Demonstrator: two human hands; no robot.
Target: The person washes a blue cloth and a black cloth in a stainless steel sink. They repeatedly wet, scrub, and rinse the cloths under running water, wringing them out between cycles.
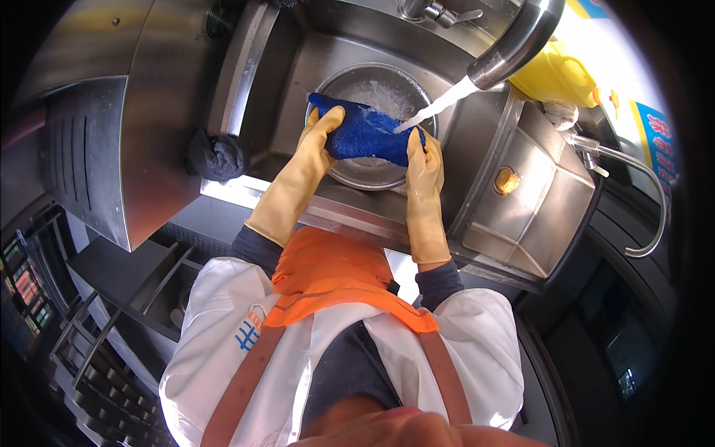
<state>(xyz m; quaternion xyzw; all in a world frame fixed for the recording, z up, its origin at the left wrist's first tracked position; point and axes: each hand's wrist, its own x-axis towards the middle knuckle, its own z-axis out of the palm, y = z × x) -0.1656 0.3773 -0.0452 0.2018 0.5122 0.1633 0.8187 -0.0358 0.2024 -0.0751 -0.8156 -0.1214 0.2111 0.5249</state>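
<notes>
A wet blue cloth (366,134) is stretched between my two hands, over a round metal basin (366,181) in the sink. My left hand (323,131), in a cream rubber glove, grips its left end with the thumb on top. At the right end, my gloved right hand (425,156) pinches the cloth's edge. Water (441,106) pours from a thick metal spout (494,64) onto the cloth near my right hand. Splashing, foamy water shows in the basin behind the cloth.
The steel sink (296,84) surrounds the basin. A dark crumpled cloth (217,155) lies on its left rim. To the right are a second sink (528,167) with a drain, a curved thin faucet (653,184) and a yellow jug (553,72). A faucet lever (466,17) is at the back.
</notes>
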